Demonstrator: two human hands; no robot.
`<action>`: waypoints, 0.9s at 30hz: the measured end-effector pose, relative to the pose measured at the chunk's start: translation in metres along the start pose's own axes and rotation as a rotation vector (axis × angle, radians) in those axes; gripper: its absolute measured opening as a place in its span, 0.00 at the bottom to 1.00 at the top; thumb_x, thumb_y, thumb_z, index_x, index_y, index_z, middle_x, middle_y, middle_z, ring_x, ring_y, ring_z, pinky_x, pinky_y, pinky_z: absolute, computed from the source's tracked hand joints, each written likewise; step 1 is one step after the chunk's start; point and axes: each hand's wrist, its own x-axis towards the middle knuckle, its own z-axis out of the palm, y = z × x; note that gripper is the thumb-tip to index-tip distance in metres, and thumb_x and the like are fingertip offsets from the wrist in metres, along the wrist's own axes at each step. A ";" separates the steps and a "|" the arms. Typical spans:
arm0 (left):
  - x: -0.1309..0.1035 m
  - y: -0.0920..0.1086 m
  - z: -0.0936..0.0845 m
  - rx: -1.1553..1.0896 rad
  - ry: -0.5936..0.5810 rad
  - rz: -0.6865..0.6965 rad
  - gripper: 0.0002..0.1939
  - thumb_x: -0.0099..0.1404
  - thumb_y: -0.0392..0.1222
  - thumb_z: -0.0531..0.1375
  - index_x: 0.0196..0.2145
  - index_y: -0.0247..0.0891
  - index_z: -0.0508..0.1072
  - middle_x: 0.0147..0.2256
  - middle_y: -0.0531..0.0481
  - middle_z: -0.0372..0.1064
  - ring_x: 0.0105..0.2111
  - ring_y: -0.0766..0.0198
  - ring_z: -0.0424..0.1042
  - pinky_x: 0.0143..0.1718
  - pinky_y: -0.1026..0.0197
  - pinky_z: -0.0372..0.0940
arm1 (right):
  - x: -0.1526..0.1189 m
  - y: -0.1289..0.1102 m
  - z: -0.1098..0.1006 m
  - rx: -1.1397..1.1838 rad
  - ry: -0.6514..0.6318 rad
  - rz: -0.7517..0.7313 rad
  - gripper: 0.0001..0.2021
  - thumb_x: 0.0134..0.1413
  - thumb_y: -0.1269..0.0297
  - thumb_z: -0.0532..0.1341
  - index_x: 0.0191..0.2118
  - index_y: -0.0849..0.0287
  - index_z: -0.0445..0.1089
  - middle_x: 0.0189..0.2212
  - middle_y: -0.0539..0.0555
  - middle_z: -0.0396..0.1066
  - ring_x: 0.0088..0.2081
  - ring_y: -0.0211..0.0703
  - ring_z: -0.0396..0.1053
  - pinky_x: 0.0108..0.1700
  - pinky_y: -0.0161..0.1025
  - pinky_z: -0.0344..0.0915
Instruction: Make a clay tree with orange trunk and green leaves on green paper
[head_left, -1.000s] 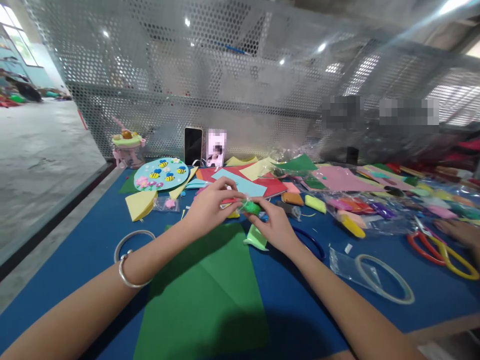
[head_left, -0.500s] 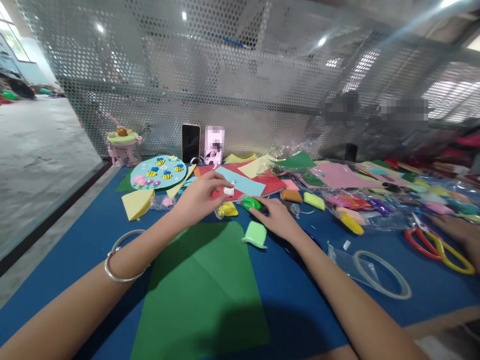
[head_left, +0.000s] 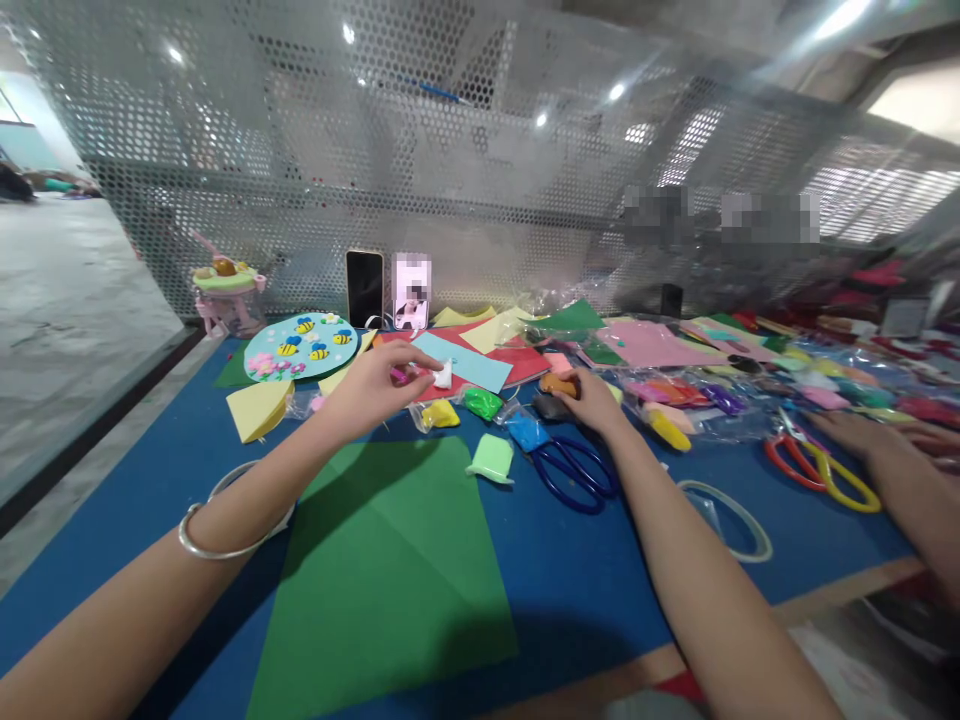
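Head view: left hand (head_left: 367,390) raised over the table (head_left: 592,590), fingers (head_left: 420,366) pinching a small white lump (head_left: 443,376) with a pink scrap beside it, at about 12 o'clock from the big green sheet (head_left: 390,570). Right hand (head_left: 592,398) laid at 2 o'clock from that sheet, fingers curled down onto an orange clay piece (head_left: 559,383) and a dark packet touching it — whether gripped or merely touched, cannot tell. Just beside, between the hands: wrapped clay in yellow (head_left: 439,413), green (head_left: 482,402) and blue (head_left: 527,431), a pale green piece (head_left: 491,458), blue scissors (head_left: 574,467). Judged by look: clay light, soft, easily dented, film wrappers slippery — best pinched gently at the sides of the lump, not by the loose film. At 3 o'clock, another person's hand (head_left: 874,435) near red-and-yellow scissors (head_left: 821,468). Bangle on the left wrist (head_left: 217,535).
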 end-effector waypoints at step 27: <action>-0.099 -0.007 0.022 -0.385 0.253 -0.397 0.19 0.54 0.52 0.63 0.35 0.32 0.77 0.31 0.45 0.77 0.30 0.60 0.75 0.31 0.60 0.71 | -0.095 -0.230 -0.032 0.229 0.078 -0.751 0.15 0.56 0.68 0.59 0.50 0.56 0.65 0.49 0.61 0.66 0.53 0.55 0.62 0.54 0.55 0.61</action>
